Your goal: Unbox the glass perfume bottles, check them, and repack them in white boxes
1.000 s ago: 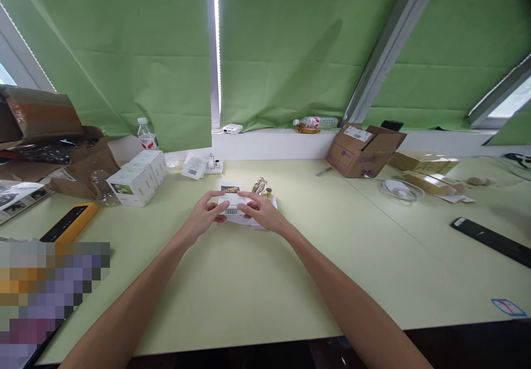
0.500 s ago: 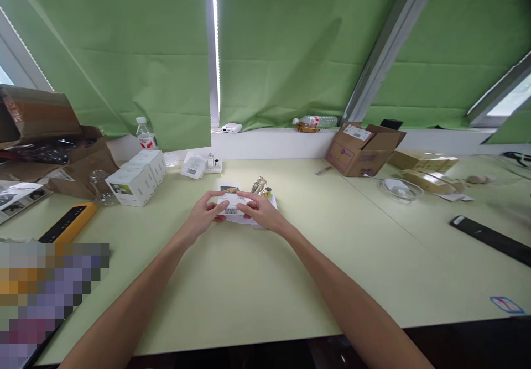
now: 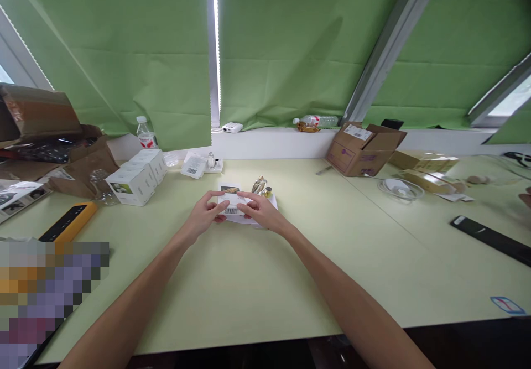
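Note:
Between my two hands is a small white box (image 3: 232,198) with a dark picture on top and a barcode on its near side. My left hand (image 3: 204,212) grips its left side, thumb near the front and fingers over the top. My right hand (image 3: 260,212) grips the right side in the same way. Some fingertips are hidden behind the box. White paper (image 3: 240,221) lies under and beside it. Just beyond my right hand sits a shiny gold and silver item (image 3: 260,185), whose kind I cannot make out.
White boxes (image 3: 135,183) stand at the left, near a yellow and black device (image 3: 70,224). An opened white package (image 3: 194,164) lies at the back. A brown carton (image 3: 360,150), a coiled cable (image 3: 398,189) and a black bar-shaped object (image 3: 492,239) are on the right.
Both my hands stay on the white box, with hardly any movement. Part of another person's hand has appeared at the far right edge.

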Motion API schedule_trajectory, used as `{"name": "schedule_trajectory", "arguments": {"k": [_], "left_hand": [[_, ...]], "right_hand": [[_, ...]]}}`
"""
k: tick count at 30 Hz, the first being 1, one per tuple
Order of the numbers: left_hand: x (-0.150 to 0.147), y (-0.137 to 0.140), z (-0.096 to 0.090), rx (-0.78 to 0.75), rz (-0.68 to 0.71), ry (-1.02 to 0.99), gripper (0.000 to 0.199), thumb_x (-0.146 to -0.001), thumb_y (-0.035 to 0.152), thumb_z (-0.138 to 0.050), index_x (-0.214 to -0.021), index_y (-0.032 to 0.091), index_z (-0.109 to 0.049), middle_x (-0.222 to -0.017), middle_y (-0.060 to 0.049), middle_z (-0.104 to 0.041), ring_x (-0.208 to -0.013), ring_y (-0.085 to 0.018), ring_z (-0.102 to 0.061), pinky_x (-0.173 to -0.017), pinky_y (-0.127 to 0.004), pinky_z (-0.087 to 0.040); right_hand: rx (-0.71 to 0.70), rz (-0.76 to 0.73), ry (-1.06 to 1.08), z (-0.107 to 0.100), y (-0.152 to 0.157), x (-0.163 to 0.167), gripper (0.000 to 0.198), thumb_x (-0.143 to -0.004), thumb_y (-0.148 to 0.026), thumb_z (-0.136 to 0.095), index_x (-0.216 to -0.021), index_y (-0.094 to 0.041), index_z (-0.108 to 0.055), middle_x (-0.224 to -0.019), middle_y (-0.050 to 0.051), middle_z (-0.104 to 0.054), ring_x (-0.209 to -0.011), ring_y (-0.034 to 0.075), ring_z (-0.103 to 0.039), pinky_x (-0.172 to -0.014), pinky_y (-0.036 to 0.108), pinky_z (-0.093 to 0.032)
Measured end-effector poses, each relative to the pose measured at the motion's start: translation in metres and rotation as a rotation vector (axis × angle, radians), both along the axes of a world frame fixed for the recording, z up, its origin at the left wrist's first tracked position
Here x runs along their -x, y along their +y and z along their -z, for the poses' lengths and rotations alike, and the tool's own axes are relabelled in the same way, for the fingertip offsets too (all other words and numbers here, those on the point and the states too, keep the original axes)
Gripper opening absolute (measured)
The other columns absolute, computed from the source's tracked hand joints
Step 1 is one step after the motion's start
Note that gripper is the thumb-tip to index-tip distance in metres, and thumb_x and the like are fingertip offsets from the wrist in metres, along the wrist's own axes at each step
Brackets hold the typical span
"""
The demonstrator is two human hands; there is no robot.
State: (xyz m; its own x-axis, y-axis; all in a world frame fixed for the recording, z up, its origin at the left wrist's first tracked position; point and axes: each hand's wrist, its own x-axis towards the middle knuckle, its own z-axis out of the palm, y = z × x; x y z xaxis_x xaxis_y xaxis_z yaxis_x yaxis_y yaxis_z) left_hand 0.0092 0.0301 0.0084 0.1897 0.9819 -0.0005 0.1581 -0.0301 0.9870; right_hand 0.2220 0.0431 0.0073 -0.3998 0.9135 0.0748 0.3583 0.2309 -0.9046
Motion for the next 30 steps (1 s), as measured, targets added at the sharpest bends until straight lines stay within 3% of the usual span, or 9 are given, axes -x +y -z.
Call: {"name": "schedule_trajectory", "arguments": {"k": [30], "left_hand": [[0.0004,0.0026,0.0026,0.031,-0.005,-0.018,0.057,-0.074,0.059,-0.062,-0.119,0.025,-0.054,-0.080,-0.002,-0.066,-0.070,-0.017,-0.066,-0.079,-0.039,-0.054]], "right_hand": [[0.009,-0.001,0.004,0.0004,-0.0008,0.0009,0.059,-0.084,-0.054,-0.054,-0.134,-0.023,-0.049,-0.070,0.000,-0.060,-0.069,0.016,-0.060,-0.059,0.027,-0.048]]}}
